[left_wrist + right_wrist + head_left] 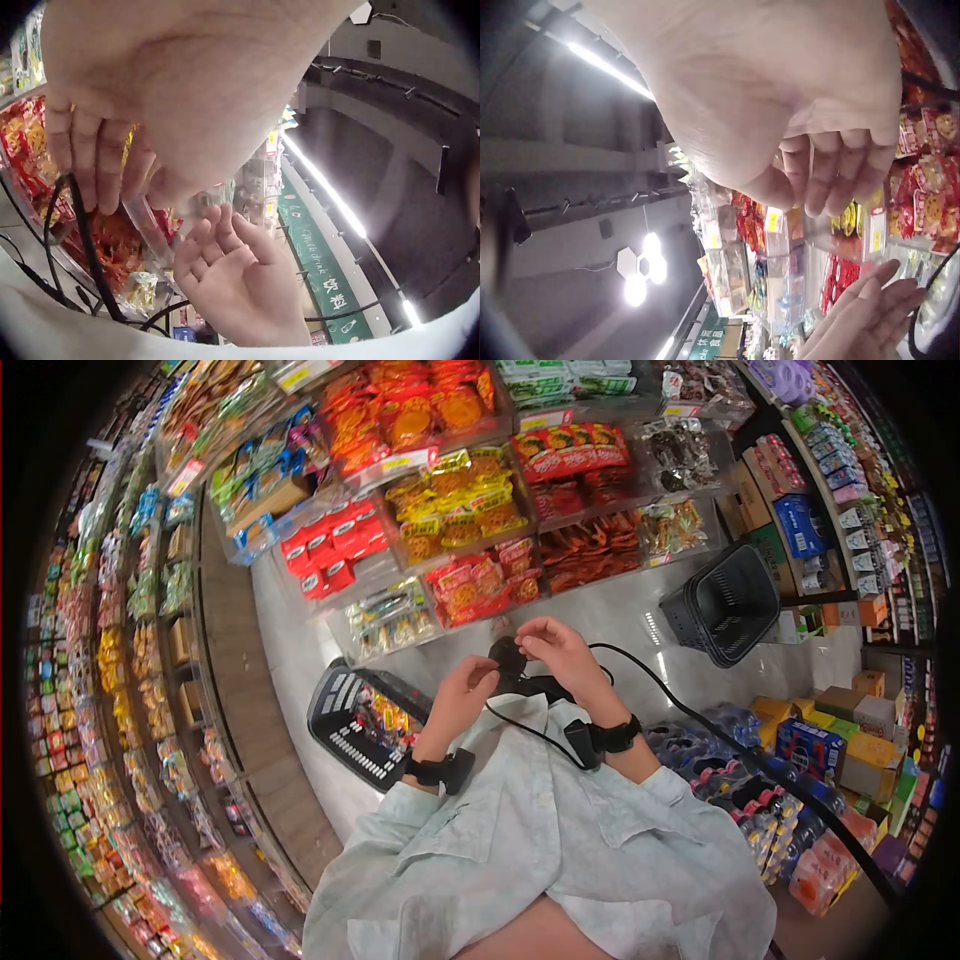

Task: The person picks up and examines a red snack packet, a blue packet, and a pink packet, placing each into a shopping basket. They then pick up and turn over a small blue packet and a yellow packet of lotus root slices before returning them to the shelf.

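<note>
Pale blue-green cloth covers the person nearest the head camera: a loose, creased shirt (545, 830) with pockets. A black strap (440, 768) sits round the left wrist and a matching band (610, 738) round the right. Just beyond, the left hand (465, 695) and the right hand (560, 652) are raised in front of the body, near each other but apart. The left fingers are loosely bent and close together; the right fingers are softly curved with narrow gaps. I see nothing gripped in either hand. A black cable (89, 247) runs right by the left fingertips in the left wrist view, and I cannot tell whether they touch it.

Below the hands, on the grey floor, a dark basket (350, 745) stands to the left, with colourful packets (385, 715) inside. Ahead are clear bins of snacks: red bags (465, 585) in the lower row, yellow bags (455, 500) above them. Another black basket (722, 605) stands to the right, beyond the bottles (740, 790) and stacked boxes (868, 765). Farther off, a green sign (315, 247) reads "Milk drink" below a bright strip light (330, 191).
</note>
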Demonstrator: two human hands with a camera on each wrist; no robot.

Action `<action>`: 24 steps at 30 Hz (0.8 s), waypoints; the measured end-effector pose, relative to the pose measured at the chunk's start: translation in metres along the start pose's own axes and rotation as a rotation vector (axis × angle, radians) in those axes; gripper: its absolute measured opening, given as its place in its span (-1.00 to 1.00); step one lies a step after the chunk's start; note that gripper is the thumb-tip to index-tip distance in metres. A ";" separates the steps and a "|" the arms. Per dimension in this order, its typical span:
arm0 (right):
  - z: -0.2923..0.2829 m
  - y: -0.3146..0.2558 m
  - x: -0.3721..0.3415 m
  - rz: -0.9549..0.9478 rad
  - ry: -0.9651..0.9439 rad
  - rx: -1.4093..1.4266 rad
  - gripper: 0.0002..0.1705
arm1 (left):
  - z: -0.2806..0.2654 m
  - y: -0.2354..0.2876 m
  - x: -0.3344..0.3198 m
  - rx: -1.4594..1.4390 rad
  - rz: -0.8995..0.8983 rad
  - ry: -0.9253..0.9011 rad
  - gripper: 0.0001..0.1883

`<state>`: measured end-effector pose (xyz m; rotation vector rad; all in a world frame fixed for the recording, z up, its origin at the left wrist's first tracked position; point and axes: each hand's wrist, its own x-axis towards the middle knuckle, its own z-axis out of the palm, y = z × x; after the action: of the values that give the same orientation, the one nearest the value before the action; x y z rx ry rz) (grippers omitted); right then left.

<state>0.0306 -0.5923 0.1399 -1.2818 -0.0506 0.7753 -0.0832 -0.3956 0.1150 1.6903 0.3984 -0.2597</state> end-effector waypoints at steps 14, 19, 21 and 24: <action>-0.030 -0.087 0.104 0.013 0.188 -0.139 -0.81 | -0.060 0.048 0.246 -0.353 0.017 0.125 -0.69; -0.041 -0.096 0.124 0.060 0.105 -0.152 -0.76 | -0.100 0.032 0.304 -0.782 -0.189 0.256 -0.59; -0.052 -0.100 0.133 0.089 0.080 -0.153 -0.74 | -0.104 0.020 0.323 -0.864 -0.223 0.286 -0.62; -0.072 -0.109 0.152 0.046 0.050 -0.126 -0.74 | -0.099 0.017 0.333 -0.949 -0.259 0.344 -0.62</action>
<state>0.2298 -0.5780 0.1544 -1.4258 -0.0305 0.7896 0.2226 -0.2622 0.0159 0.7374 0.8429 0.0489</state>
